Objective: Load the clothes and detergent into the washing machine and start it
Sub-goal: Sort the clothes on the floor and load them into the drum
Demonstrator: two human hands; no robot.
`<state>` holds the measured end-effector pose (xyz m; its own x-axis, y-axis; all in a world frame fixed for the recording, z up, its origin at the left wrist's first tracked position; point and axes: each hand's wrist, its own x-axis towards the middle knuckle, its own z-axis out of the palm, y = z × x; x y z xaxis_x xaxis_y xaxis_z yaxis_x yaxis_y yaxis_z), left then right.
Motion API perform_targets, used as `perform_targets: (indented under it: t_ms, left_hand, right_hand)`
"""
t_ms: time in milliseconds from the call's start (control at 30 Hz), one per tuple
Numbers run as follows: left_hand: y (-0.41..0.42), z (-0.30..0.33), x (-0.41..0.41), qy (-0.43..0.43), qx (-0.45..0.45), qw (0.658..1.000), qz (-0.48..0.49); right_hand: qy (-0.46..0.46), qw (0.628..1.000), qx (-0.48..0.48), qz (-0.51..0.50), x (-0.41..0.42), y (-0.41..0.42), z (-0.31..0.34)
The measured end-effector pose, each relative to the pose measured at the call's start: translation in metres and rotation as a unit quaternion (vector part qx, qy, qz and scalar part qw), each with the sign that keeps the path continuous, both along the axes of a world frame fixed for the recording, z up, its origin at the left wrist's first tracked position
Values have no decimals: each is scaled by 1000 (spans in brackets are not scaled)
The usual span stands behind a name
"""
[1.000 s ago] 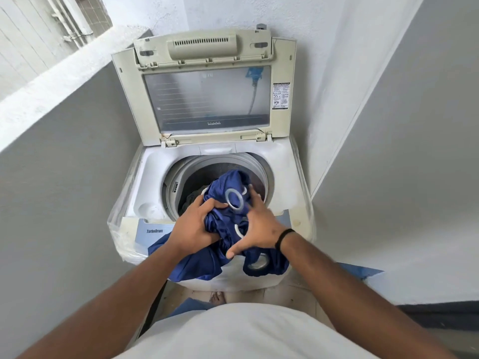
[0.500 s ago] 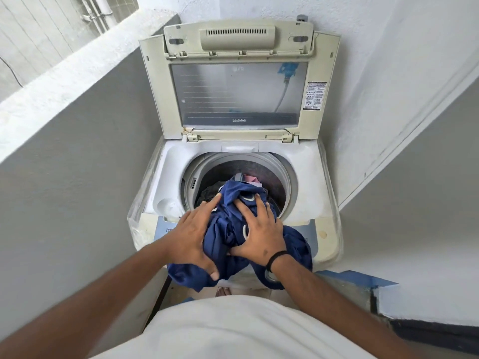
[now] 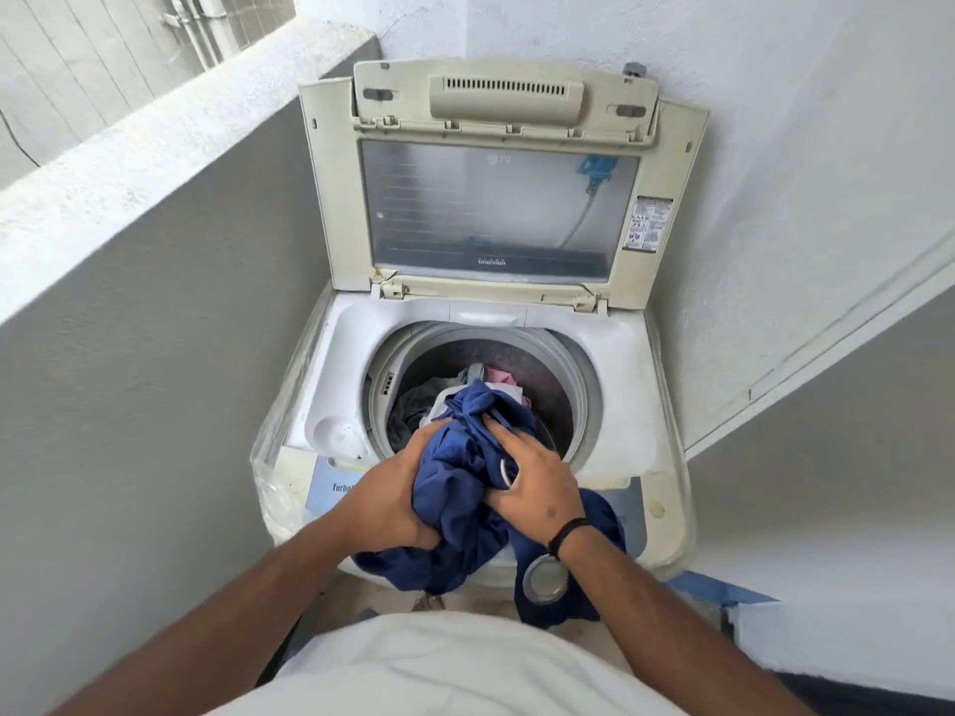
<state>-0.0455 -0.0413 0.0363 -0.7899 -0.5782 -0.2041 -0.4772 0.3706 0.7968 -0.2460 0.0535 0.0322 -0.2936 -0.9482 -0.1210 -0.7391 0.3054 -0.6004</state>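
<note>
Left hand [image 3: 393, 501]: fingers curled into the left side of the blue cloth [image 3: 465, 488], gripping a bunched fold; it sits over the washer's front edge.
Right hand [image 3: 532, 483]: lies on the right side of the cloth, fingers spread and bent down into the fabric, thumb tucked against a fold, so it grips the cloth too; a black band [image 3: 566, 534] circles the wrist.
Cloth between hands: the bundle is squeezed between both palms, its top peak rising past the fingertips and leaning over the near rim of the drum [image 3: 584, 395].
Cloth below hands: the rest hangs down over the washer's front panel, under both wrists; a grey ring [image 3: 545, 578] on the fabric shows just below the right wrist, and another ring peeps out by the right thumb.
Drum: open, round, grey-rimmed; it holds other clothes [image 3: 413, 405], dark, grey, white and pink, behind and to the left of the blue peak.
Washer [image 3: 635, 385]: a top-loader, white top deck, with a round recess at its front left corner, beside the left hand.
Lid [image 3: 496, 209]: stands upright at the back, its clear window facing the person.
Surroundings: grey walls close on both sides.
</note>
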Motion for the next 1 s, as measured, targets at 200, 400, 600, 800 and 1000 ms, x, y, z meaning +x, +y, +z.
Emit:
perform_targets:
  t_ms: [200,400,600,800,1000]
  left_hand:
    - [-30,11,-29,99,39,994,14]
    - [-97,35,-67,160,-33,986,22]
    - [-165,-2,-102,125,-141,981,-40]
    - [-193,-106,-121,-155,-145,965,-151]
    - [-204,-172,-126,-362,-54,917,-158]
  right_hand:
    - [-135,980,-65,-130,-18,-35,-6]
    - [-95,931,-220,-277,-26,-105,13]
    - [-102,888,-276,-352,-27,-164,-14]
    - [-62,934,5,-351,-23,-175,-116]
    - [44,960,251,-118,-55,-207,-221]
